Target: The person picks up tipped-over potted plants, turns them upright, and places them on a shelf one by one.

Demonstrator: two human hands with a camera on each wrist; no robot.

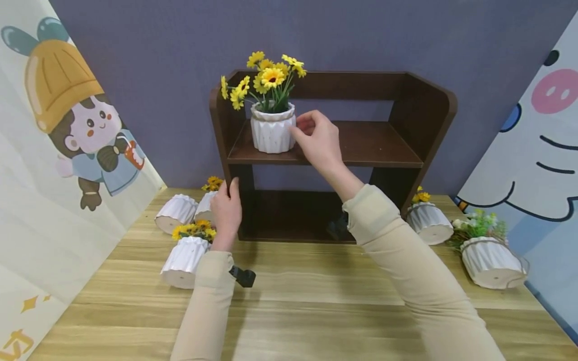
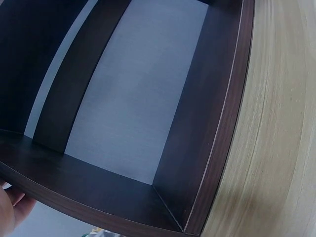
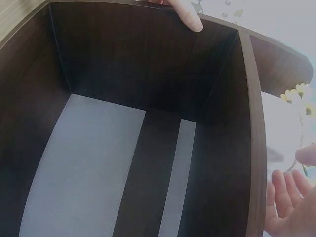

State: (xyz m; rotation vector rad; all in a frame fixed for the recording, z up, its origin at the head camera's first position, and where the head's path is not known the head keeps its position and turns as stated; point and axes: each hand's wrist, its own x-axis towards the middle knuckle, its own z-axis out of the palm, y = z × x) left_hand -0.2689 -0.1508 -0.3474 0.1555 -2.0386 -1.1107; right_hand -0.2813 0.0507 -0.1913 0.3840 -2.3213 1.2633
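Note:
A white fluted pot [image 1: 273, 131] with yellow artificial flowers [image 1: 272, 77] stands upright on the left part of the upper shelf board of a dark brown two-tier shelf [image 1: 379, 145]. My right hand [image 1: 319, 140] is at the pot's right side, fingertips right at its wall, thumb and fingers spread apart. In the right wrist view the pot [image 3: 281, 131] is partly cut off and washed out by light. My left hand [image 1: 227, 208] grips the shelf's left side panel, its thumb [image 3: 187, 15] on the inner face and its fingers on the outside.
Several white pots lie tipped on the wooden table: a bare-looking pot [image 1: 177, 213] and a pot with yellow flowers [image 1: 186, 260] at left, a pot [image 1: 429, 223] and a pot with mixed blooms [image 1: 492, 260] at right. A purple-grey wall [image 1: 361, 35] stands behind the shelf.

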